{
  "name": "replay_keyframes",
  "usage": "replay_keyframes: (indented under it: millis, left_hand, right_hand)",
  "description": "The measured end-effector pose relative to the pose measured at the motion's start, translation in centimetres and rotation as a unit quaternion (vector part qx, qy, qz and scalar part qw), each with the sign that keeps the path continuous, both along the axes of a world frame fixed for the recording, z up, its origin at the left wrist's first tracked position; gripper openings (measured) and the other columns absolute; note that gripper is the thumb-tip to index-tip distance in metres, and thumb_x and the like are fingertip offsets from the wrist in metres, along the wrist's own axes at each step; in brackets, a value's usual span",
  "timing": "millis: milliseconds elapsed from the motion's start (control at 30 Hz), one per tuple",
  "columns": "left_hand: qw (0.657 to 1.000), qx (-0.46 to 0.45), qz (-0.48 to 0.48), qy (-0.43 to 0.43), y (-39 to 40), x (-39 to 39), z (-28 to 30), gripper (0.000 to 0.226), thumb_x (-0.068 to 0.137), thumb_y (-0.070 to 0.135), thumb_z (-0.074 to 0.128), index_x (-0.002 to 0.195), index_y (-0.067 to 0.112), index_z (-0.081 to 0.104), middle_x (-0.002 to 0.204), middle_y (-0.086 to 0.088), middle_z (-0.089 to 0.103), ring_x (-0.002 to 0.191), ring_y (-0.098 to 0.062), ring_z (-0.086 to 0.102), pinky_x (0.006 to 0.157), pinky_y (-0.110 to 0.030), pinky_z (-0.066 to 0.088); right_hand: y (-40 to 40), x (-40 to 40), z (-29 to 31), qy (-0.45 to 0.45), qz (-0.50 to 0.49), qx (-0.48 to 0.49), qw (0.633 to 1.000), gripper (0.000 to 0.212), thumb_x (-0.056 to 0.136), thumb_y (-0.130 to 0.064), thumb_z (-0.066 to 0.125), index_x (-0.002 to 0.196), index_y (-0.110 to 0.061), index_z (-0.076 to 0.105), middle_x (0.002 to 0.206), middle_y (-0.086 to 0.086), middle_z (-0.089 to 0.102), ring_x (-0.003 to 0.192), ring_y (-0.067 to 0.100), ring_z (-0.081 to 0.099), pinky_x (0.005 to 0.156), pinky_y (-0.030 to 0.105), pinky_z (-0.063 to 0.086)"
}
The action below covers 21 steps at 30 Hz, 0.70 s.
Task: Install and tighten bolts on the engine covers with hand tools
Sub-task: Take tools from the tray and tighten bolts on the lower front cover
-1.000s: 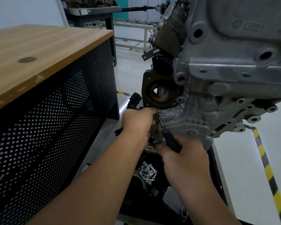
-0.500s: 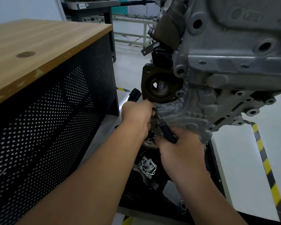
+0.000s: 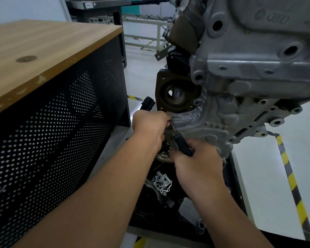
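Observation:
A grey cast engine block (image 3: 254, 72) hangs on a stand at the right, with a ribbed grey cover (image 3: 202, 126) at its lower left. A ratchet wrench with a black handle (image 3: 182, 144) slants across the cover's lower edge. My right hand (image 3: 197, 163) grips that handle from below. My left hand (image 3: 150, 126) is curled round the wrench's head end against the cover; the bolt and the wrench head are hidden behind its fingers.
A wooden-topped bench (image 3: 43, 51) with a black perforated front (image 3: 57, 133) stands close on the left. A black tray (image 3: 168, 203) below the engine holds loose parts, including a small pump housing (image 3: 162, 183). Yellow-black floor tape (image 3: 290, 178) runs at the right.
Both hands stay on the wrench at the cover. The view has shifted slightly, so the hands and the engine sit a little higher in the frame. No clear swing of the handle shows.

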State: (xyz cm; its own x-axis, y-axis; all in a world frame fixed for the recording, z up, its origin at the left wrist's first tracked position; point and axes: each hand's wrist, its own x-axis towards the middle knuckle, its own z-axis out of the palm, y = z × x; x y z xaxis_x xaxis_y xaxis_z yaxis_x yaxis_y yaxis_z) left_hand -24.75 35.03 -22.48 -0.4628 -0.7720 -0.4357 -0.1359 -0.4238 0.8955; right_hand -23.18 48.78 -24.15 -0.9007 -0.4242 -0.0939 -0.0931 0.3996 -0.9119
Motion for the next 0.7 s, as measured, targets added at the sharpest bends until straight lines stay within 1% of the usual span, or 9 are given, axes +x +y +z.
replay_keyframes:
  millis: [67, 100, 200, 300, 333, 400, 500, 600, 700]
  left_hand:
    - [1.000, -0.007, -0.005, 0.001, 0.1, 0.3, 0.1, 0.019, 0.080, 0.000, 0.078, 0.077, 0.005, 0.060, 0.054, -0.003, 0.051, 0.026, -0.008, 0.032, 0.034, -0.012, 0.023]
    - [1.000, 0.002, -0.005, 0.005, 0.2, 0.6, 0.2, 0.020, 0.080, 0.000, 0.077, 0.075, 0.007, 0.059, 0.055, -0.003, 0.051, 0.029, -0.008, 0.033, 0.035, -0.014, 0.023]
    - [0.996, 0.073, 0.002, 0.060, -0.3, 1.4, 1.1, 0.008, 0.089, 0.001, 0.057, 0.090, 0.008, 0.060, 0.067, -0.007, 0.055, 0.043, -0.012, 0.040, 0.040, -0.017, 0.027]
    - [0.985, 0.139, -0.027, 0.103, -0.8, 2.1, 2.2, 0.018, 0.095, -0.005, 0.041, 0.099, 0.000, 0.058, 0.092, -0.018, 0.061, 0.055, -0.016, 0.054, 0.044, -0.019, 0.040]
    - [0.981, 0.149, -0.037, 0.119, -0.7, 2.3, 2.3, 0.023, 0.097, -0.007, 0.037, 0.099, -0.003, 0.059, 0.096, -0.021, 0.062, 0.058, -0.016, 0.055, 0.045, -0.019, 0.043]
    - [0.975, 0.157, -0.046, 0.150, -0.1, 2.3, 2.4, 0.029, 0.098, -0.010, 0.030, 0.101, -0.004, 0.058, 0.094, -0.024, 0.064, 0.057, -0.014, 0.056, 0.045, -0.019, 0.045]
    - [0.970, 0.153, -0.064, 0.176, 0.7, 1.8, 2.0, 0.019, 0.102, -0.008, 0.040, 0.099, -0.001, 0.057, 0.081, -0.024, 0.068, 0.048, -0.010, 0.054, 0.041, -0.018, 0.042]
    - [0.969, 0.142, -0.093, 0.177, 1.2, 1.2, 1.6, 0.008, 0.099, 0.006, 0.063, 0.092, 0.003, 0.061, 0.072, -0.018, 0.070, 0.041, -0.005, 0.049, 0.036, -0.015, 0.035]
    - [0.973, 0.112, -0.107, 0.169, 1.4, 0.8, 1.2, 0.022, 0.088, 0.025, 0.077, 0.087, 0.009, 0.062, 0.063, -0.010, 0.067, 0.038, -0.004, 0.043, 0.032, -0.015, 0.029]
  right_hand:
    - [0.0, 0.1, 0.1, -0.003, 0.001, -0.004, 1.000, 0.009, 0.082, -0.025, 0.069, 0.084, -0.034, 0.071, 0.058, -0.011, 0.066, 0.046, 0.007, 0.059, 0.044, 0.023, 0.042]
    - [0.0, 0.1, 0.1, -0.002, 0.001, -0.006, 1.000, 0.009, 0.083, -0.026, 0.070, 0.084, -0.035, 0.071, 0.057, -0.012, 0.066, 0.046, 0.006, 0.058, 0.044, 0.023, 0.042]
    - [0.3, 0.1, 0.4, 0.000, -0.001, -0.023, 1.000, 0.015, 0.083, -0.026, 0.071, 0.088, -0.040, 0.070, 0.055, -0.009, 0.065, 0.050, 0.011, 0.060, 0.052, 0.031, 0.047]
    - [0.7, 0.0, 1.1, -0.025, -0.010, -0.056, 0.998, 0.026, 0.085, -0.024, 0.073, 0.088, -0.050, 0.068, 0.055, -0.007, 0.066, 0.047, 0.008, 0.060, 0.052, 0.030, 0.049]
    - [0.9, -0.1, 1.2, -0.032, -0.014, -0.065, 0.997, 0.026, 0.085, -0.023, 0.074, 0.087, -0.049, 0.069, 0.054, -0.007, 0.066, 0.045, 0.007, 0.058, 0.050, 0.030, 0.048]
    - [1.1, -0.2, 1.4, -0.038, -0.028, -0.079, 0.996, 0.019, 0.084, -0.023, 0.075, 0.085, -0.042, 0.072, 0.054, -0.006, 0.065, 0.044, 0.009, 0.058, 0.049, 0.029, 0.047]
    - [1.6, -0.5, 1.8, -0.040, -0.044, -0.098, 0.993, 0.011, 0.082, -0.021, 0.076, 0.075, -0.029, 0.074, 0.051, -0.007, 0.063, 0.042, 0.008, 0.054, 0.042, 0.022, 0.043]
    - [2.2, -0.6, 2.1, -0.053, -0.055, -0.119, 0.990, 0.011, 0.082, -0.018, 0.076, 0.073, -0.023, 0.073, 0.049, -0.008, 0.060, 0.040, 0.007, 0.049, 0.038, 0.015, 0.035]
    - [2.6, -0.4, 2.4, -0.059, -0.054, -0.135, 0.988, 0.015, 0.081, -0.017, 0.077, 0.077, -0.032, 0.076, 0.053, -0.010, 0.064, 0.041, 0.004, 0.052, 0.040, 0.013, 0.036]
